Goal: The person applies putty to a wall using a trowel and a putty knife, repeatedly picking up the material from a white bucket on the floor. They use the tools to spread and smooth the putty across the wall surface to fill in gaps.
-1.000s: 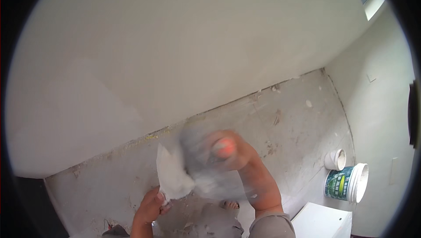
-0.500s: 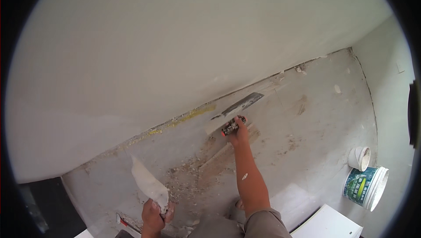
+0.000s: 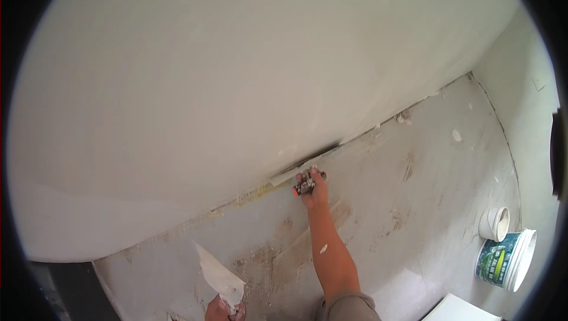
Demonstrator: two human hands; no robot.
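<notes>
My right hand [image 3: 315,188] is closed round the dark, putty-spattered handle of a finishing trowel [image 3: 309,161]. The trowel's long blade lies along the foot of the pale wall [image 3: 236,78], at the joint with the floor. At the lower edge, my left hand [image 3: 220,309] grips a putty knife [image 3: 220,276], its wide blade coated white and pointing up toward the wall. That knife's handle is mostly hidden by the fingers. A white smear sits on my right forearm.
The grey floor [image 3: 378,203] carries brown stains and crumbs of debris. To the right stand a small white tub [image 3: 492,224] and a larger blue-green bucket [image 3: 500,262]. A white board [image 3: 452,310] lies at the lower right, and a dark panel [image 3: 83,288] is at the lower left.
The trowel has moved from above the floor to the foot of the wall. The putty knife has shifted down and right in the picture, and the view has tilted a little upward.
</notes>
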